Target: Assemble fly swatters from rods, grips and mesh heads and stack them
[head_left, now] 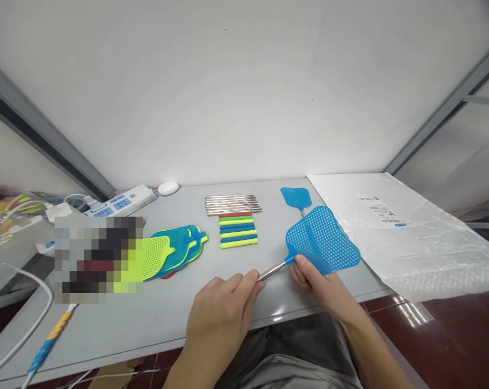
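Observation:
A blue fly swatter point(321, 237) with a perforated head and a thin metal rod is held above the table's front edge. My left hand point(223, 305) is closed around the rod. At the neck of the head, my right hand point(319, 283) pinches the blue plastic between thumb and fingers. Behind it lies another blue fly swatter point(296, 197), its rod mostly hidden by the held head. Several metal rods point(232, 204) rest in a row at the back, with coloured handle grips point(238, 232) lined up in front. Loose green and blue swatter heads point(183, 248) overlap to the left.
A white plastic mailer bag point(349, 216) with a label covers the right of the grey table point(147, 324). At the back left are a power strip point(125, 200) and a white rounded device point(168, 187). A cable point(49, 297) runs along the left. One patch there is pixelated.

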`<state>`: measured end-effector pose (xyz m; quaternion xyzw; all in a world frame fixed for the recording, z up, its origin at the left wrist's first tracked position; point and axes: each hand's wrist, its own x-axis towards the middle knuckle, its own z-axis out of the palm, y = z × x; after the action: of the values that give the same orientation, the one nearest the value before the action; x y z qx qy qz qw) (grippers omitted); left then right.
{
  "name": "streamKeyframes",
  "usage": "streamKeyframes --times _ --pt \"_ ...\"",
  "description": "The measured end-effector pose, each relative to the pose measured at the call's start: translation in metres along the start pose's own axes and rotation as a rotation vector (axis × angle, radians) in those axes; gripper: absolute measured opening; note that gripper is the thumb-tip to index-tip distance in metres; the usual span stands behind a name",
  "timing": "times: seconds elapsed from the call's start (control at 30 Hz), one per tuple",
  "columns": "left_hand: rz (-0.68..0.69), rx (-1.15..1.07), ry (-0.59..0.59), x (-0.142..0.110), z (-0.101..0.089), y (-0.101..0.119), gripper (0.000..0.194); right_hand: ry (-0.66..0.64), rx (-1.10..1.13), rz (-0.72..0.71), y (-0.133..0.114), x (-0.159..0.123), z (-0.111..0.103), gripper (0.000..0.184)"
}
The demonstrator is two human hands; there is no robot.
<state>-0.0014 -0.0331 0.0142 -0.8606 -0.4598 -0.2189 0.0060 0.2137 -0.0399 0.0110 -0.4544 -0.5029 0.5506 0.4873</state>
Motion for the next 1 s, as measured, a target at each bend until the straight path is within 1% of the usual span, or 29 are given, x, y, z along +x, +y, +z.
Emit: streamKeyframes --times 0.07,0.17,0.23,0.3,0.33,0.4,0.47,0.53,0.6,0.67,0.7,0.73,0.77,0.83,0.93,1.0 --pt "0.038 0.054 0.041 0.000 -0.002 -0.001 0.030 0.002 0.050 0.022 0.003 0.001 0.003 0.049" --pt "0.069 0.121 0.083 0.003 0.000 0.000 0.025 0.007 0.174 0.068 0.008 0.003 0.005 0.048" --pt "0.064 0.135 0.088 0.007 0.003 0.002 0.025 0.023 0.215 0.075 0.012 0.004 0.005 0.048" --pt "0.026 0.111 0.047 0.012 0.002 0.003 0.027 0.057 0.214 0.060 0.017 0.004 0.007 0.048" --pt "-0.003 0.080 -0.002 0.014 -0.001 0.005 0.029 0.087 0.208 0.045 0.019 0.004 0.008 0.049" --pt "-0.054 -0.024 -0.151 0.020 -0.010 0.009 0.030 0.163 0.201 0.008 0.023 0.004 0.010 0.050" --pt "-0.071 -0.187 -0.309 0.025 -0.020 0.015 0.028 0.223 0.205 -0.022 0.027 0.003 0.011 0.050" --pt "-0.089 -0.384 -0.413 0.030 -0.025 0.024 0.026 0.248 0.218 -0.028 0.029 0.002 0.011 0.050" --pt "-0.156 -0.627 -0.515 0.035 -0.022 0.033 0.029 0.248 0.244 -0.012 0.031 0.002 0.010 0.049" --pt "-0.252 -0.877 -0.636 0.039 -0.012 0.043 0.035 0.251 0.263 0.004 0.031 0.001 0.009 0.045" --pt "-0.296 -0.972 -0.682 0.042 -0.007 0.046 0.037 0.257 0.268 0.008 0.030 0.001 0.008 0.043" --pt "-0.324 -1.029 -0.701 0.043 -0.002 0.050 0.038 0.268 0.270 0.005 0.030 0.001 0.008 0.039" --pt "-0.330 -1.043 -0.687 0.044 0.003 0.052 0.039 0.283 0.270 -0.002 0.029 0.002 0.008 0.035" --pt "-0.277 -0.969 -0.588 0.045 0.007 0.056 0.040 0.320 0.240 -0.029 0.027 0.002 0.007 0.027" --pt "-0.137 -0.745 -0.427 0.042 0.006 0.057 0.040 0.381 0.167 -0.068 0.026 0.001 0.008 0.019" --pt "-0.086 -0.613 -0.395 0.041 0.002 0.059 0.038 0.402 0.143 -0.073 0.027 -0.001 0.010 0.017"
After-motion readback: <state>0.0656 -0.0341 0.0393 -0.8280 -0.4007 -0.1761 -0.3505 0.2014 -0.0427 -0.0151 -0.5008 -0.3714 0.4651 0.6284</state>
